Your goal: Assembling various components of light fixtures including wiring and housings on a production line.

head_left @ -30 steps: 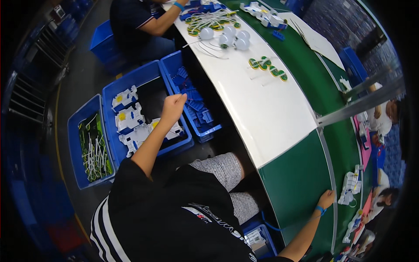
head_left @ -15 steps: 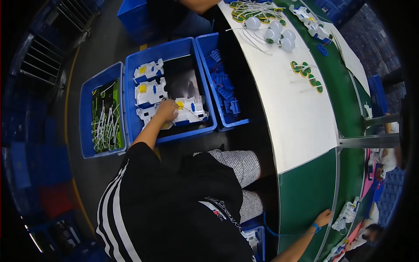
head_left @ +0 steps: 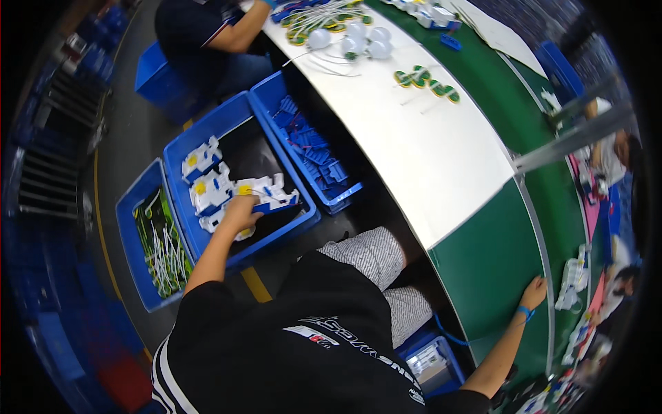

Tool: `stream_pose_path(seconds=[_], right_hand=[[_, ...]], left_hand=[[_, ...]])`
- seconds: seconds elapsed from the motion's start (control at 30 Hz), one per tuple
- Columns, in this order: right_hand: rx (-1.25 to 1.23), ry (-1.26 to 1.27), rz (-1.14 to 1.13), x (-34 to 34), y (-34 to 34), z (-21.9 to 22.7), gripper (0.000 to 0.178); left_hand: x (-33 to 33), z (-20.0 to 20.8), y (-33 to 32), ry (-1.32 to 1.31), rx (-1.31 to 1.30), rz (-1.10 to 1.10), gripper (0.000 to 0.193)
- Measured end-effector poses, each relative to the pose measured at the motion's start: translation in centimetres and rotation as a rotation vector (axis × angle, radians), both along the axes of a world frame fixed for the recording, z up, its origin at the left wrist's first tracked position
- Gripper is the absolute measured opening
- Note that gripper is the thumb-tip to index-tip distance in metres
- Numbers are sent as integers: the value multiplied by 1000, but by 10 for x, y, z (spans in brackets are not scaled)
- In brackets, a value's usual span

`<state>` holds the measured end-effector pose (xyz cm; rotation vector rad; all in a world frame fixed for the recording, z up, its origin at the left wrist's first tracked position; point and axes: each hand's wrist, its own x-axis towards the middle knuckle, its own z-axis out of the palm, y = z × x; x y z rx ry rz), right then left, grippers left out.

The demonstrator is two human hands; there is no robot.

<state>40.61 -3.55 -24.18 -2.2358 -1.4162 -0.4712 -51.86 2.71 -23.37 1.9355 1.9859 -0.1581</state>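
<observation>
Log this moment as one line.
left hand: at white plastic housing in blue bin | right hand: at green tabletop's far edge

"Found the bulbs (head_left: 378, 50) where?"

"Saw them at the far end of the worktop (head_left: 414, 159), before the wired discs (head_left: 324, 27)."

"Found the housings (head_left: 210, 190) where?"

"Saw those in the middle bin (head_left: 200, 132), along left and near walls."

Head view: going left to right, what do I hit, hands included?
Green boards with white wires in a blue bin → left hand → pile of blue parts → small round green boards on the white tabletop → right hand → white housing.
</observation>
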Motion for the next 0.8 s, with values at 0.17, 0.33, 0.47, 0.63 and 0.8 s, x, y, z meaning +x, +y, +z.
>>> stream_pose_path(seconds=[0.17, 0.33, 0.47, 0.63, 0.8], right_hand=[[40, 113, -23, -14, 6, 4, 35], [141, 284, -101, -26, -13, -4, 37], [522, 980, -84, -120, -48, 58, 33], [906, 648, -374, -195, -187, 59, 33], [801, 709, -958, -254, -360, -72, 25]], left_hand=[[34, 179, 34, -219, 170, -219, 25], [129, 269, 63, -369, 490, -645, 22], [225, 241, 89, -679, 545, -859, 26], [323, 194, 89, -713, 478, -1055, 22], [385, 168, 86, -692, 366, -1241, 21]])
